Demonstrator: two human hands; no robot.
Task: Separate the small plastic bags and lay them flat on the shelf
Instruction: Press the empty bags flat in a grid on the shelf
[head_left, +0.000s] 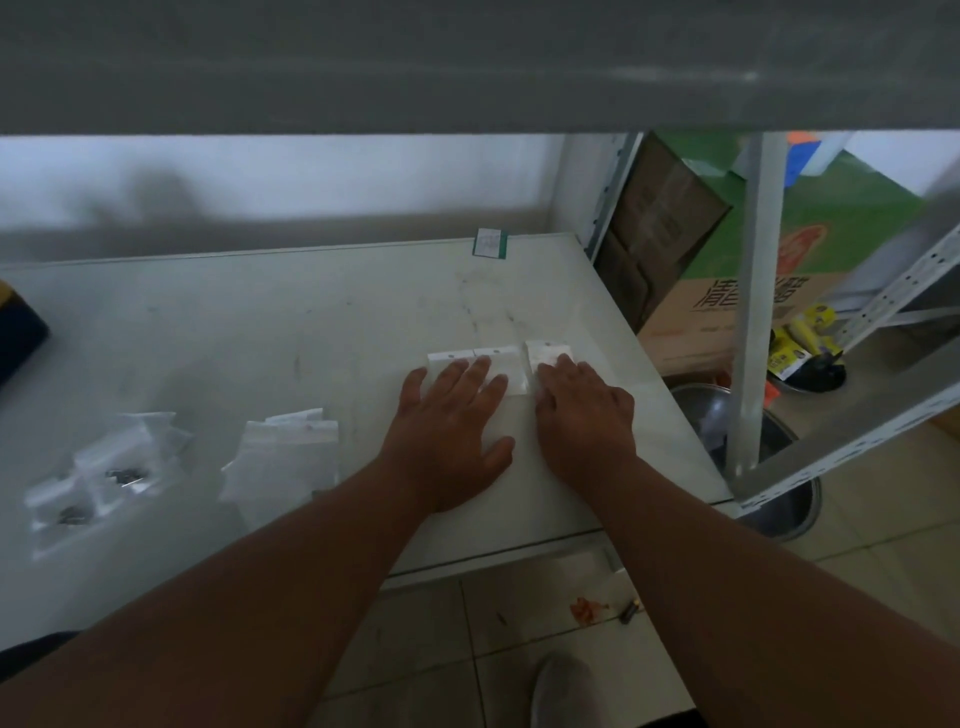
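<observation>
I'm seeing both hands lying palm down on the pale, scuffed shelf board (311, 322), toward its right end. The left hand (449, 431) is lying with fingers (480, 371) straight and a little spread, pressing flat on small clear plastic bags with white header strips (475, 358). I'm counting two headers side by side under that hand; edges are blurring together, so two is my best count. The right hand (587, 410) is pressing a third clear plastic bag with a white header (550, 353) just beside those two, fingers straight and close together, tips covering its lower half. All three bags are lying flat in one row, headers pointing away from me.

Further left I'm counting one loose pile of clear empty bags (283, 452), overlapping, number inside not readable. Left again, a scattered cluster of clear bags holding small dark metal bits (104, 478); I'm making out two dark contents, bag count unclear.

One green-edged white label (489, 242) is sitting on the shelf's far edge. One dark blue object (18, 332) is poking in at the left border. Right of the shelf: one grey metal rack upright (753, 312), one green and brown cardboard box (727, 270), one round metal bin (706, 410), yellow packets (802, 338). One grey shoe (561, 691) is showing on the tiled floor (441, 649).
</observation>
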